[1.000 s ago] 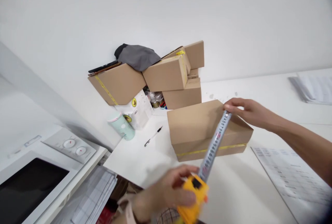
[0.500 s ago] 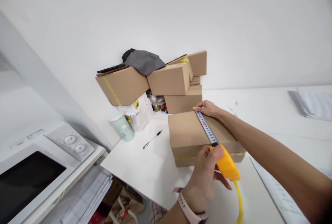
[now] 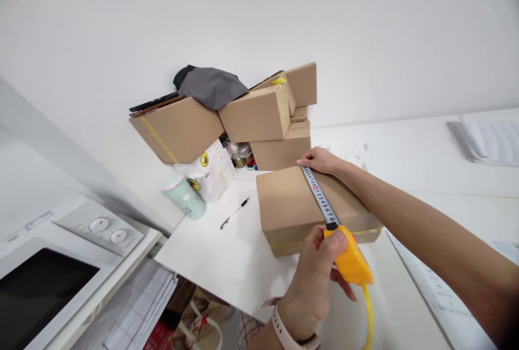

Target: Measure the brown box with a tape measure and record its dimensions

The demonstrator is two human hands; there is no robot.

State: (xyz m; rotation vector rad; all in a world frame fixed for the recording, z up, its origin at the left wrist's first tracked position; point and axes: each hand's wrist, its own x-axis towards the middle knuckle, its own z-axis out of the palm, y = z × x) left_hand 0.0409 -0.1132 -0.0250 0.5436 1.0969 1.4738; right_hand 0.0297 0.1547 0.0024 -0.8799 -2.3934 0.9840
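Tape blade (image 3: 318, 193) is swung round since a second ago, now laid across box (image 3: 284, 193) on counter (image 3: 227, 252) — tip pinched by right hand (image 3: 321, 159), yellow case (image 3: 353, 261) gripped in left hand (image 3: 311, 279), so it's kept straight.

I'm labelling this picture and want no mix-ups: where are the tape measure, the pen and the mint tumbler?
Tape measure (image 3: 352, 259), head view: on its yellow case.
Pen (image 3: 234, 213), head view: middle of its barrel.
Mint tumbler (image 3: 187, 199), head view: side of its body.
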